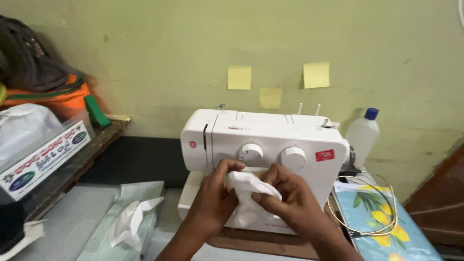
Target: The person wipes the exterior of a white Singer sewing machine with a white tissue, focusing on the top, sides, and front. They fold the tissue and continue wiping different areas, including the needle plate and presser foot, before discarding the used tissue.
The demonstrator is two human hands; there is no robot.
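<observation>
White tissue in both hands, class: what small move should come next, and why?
Probably press the bunched white tissue onto the white sewing machine front. The left hand and right hand hold it together just below the two dials, close to the casing.

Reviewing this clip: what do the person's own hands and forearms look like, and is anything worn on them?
Both the left hand and the right hand are bare: no gloves, and no rings, watch or bracelet in view. The forearms are uncovered down to the frame's bottom edge, with no sleeve showing. Fingernails look short and unpainted.

Left hand (215,198), right hand (290,200) — fingers pinched; wrists close
</observation>
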